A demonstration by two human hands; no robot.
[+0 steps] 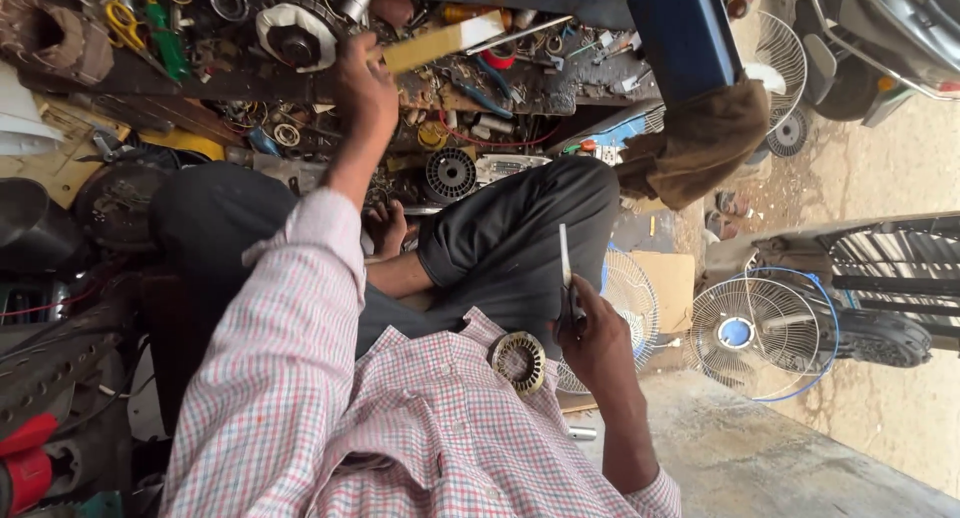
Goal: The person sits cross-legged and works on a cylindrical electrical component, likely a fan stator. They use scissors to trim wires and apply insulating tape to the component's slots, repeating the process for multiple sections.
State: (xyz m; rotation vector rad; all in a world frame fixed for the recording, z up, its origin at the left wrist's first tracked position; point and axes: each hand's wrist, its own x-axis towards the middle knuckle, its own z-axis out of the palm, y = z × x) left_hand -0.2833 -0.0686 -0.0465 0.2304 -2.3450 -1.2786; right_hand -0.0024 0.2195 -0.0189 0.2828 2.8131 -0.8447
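My left hand (362, 83) reaches out to a cluttered work surface and grips one end of a flat pale yellow strip (445, 41). My right hand (592, 340) is held over my lap, closed on a thin white strip (564, 258) that stands up from the fingers, with a small dark tool alongside it. A round motor stator ring (517, 361) with copper windings lies on my checked shirt, just left of the right hand. I sit cross-legged in dark trousers (520, 228), one bare foot (387, 226) showing.
The work surface holds several tools, wires, a white fan motor (292, 33), a black ribbed disc (450, 173) and yellow-handled scissors (125, 23). Table fans with wire guards (752, 338) stand at the right. A brown cloth (700, 143) hangs from a blue post (680, 33).
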